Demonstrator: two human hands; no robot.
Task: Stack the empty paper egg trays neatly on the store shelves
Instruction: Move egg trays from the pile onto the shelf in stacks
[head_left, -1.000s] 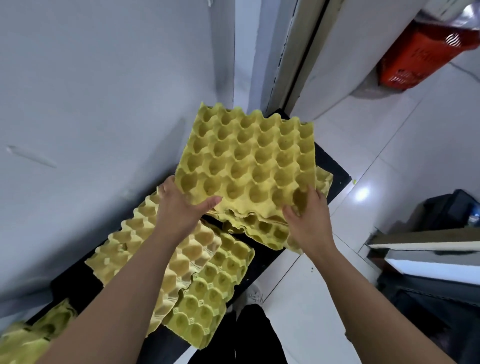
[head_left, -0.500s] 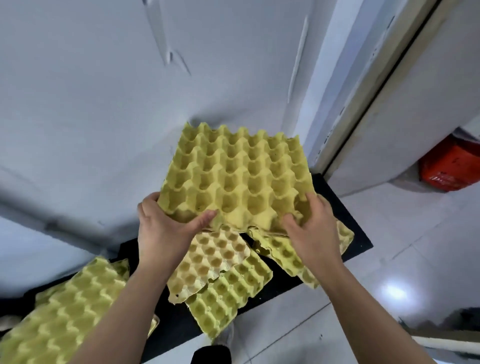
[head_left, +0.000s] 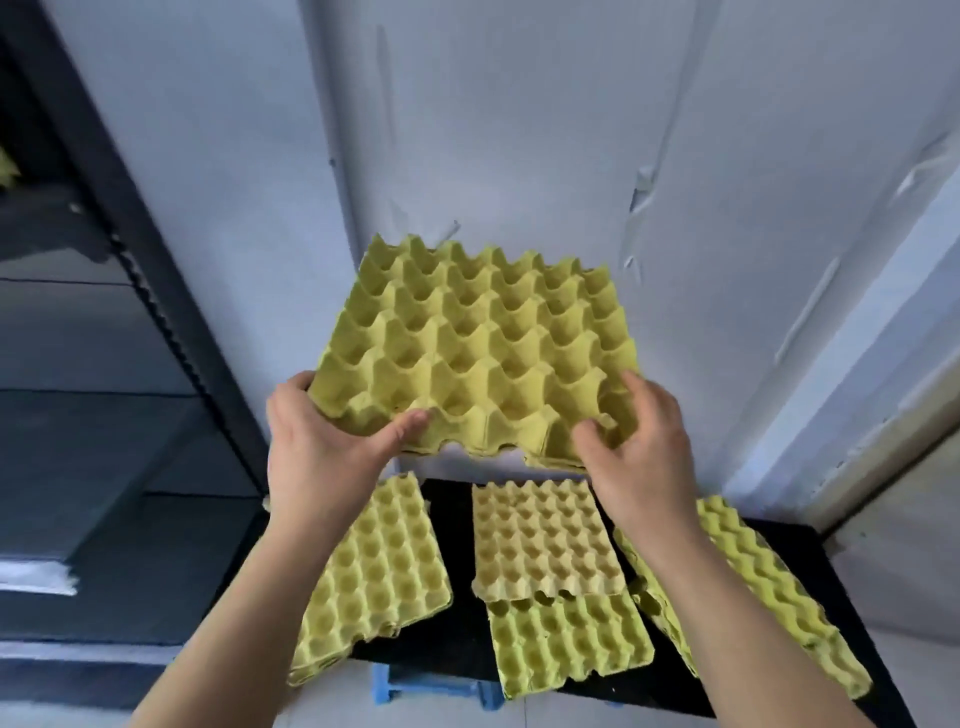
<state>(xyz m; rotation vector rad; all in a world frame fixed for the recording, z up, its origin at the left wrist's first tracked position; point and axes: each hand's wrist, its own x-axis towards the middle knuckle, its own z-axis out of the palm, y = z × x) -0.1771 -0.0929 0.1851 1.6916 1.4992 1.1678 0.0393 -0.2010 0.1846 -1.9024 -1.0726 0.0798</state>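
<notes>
- Nearest me, loose trays (head_left: 374, 582) lie scattered on the black worktop (head_left: 452, 519), not yet stacked.
- My left hand (head_left: 317, 457) and right hand (head_left: 639, 457) each keep a pinching grip on the near edge of the lifted tray (head_left: 478, 353), thumbs on top, so it stays flat.
- Against half a second ago, the tray is higher and the dark shelves (head_left: 78, 441) now show far left.

**No readable text in view**

No lettering, label, brand, number or sign can be read anywhere. The yellow paper egg tray (head_left: 478, 353), gripped at its near edge by the left hand (head_left: 317, 447) and the right hand (head_left: 639, 452), shows only bare moulded pulp. The loose egg trays (head_left: 545, 540) below the grip are just as plain.
</notes>
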